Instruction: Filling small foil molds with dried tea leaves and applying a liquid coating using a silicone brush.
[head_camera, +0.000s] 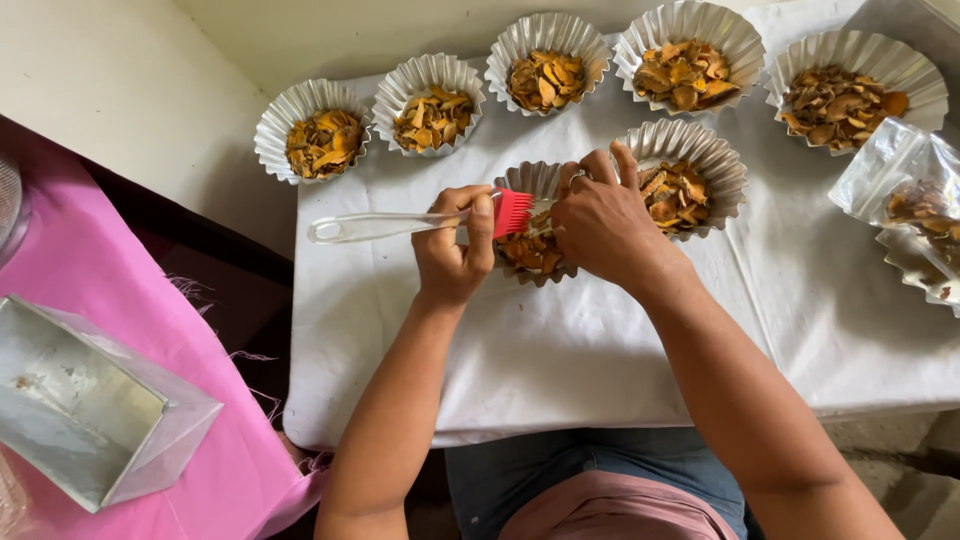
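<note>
Seven fluted foil cups of dried orange-brown chips sit on the white cloth-covered table (600, 370), five in a far row, two nearer me. My left hand (452, 250) is closed around the red-bristled silicone brush with a clear handle (420, 222); its long axis runs left to right, handle pointing left, bristles resting at the left rim of the near fluted foil cup (535, 225). My right hand (600, 222) grips that cup's right rim, fingers curled over the edge, so the cup lies between both hands, touching each. Its chips look dry, curled and partly hidden. A second filled cup (690, 175) stands just right. A metal tin (90, 410) lies well left on pink cloth (150, 300).
</note>
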